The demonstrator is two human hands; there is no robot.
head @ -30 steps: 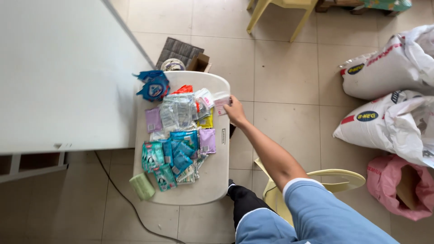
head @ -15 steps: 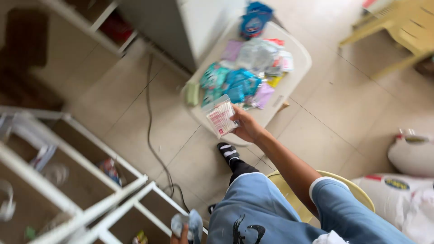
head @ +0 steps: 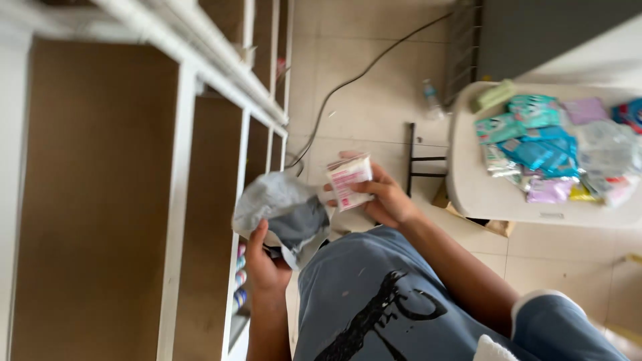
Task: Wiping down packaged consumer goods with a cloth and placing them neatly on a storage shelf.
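Observation:
My right hand (head: 384, 200) holds a small white and pink packet (head: 348, 180) above my lap. My left hand (head: 267, 264) grips a crumpled grey plastic bag (head: 284, 210) just to the left of the packet, close to the white shelf frame (head: 234, 160). The bag's mouth faces the packet. Blue trousers with a black print (head: 381, 301) fill the bottom of the view.
A white plastic table (head: 481, 194) at the right carries several teal, blue, purple and clear packets (head: 545, 150). Brown wooden shelf compartments (head: 93, 200) fill the left. A grey cable (head: 348, 83) runs across the tiled floor. A black stool frame (head: 418, 160) stands by the table.
The view has swung from the table toward the shelves. My right hand brought the pink and white packet from the table to my lap, and my left hand raised the grey bag beside it.

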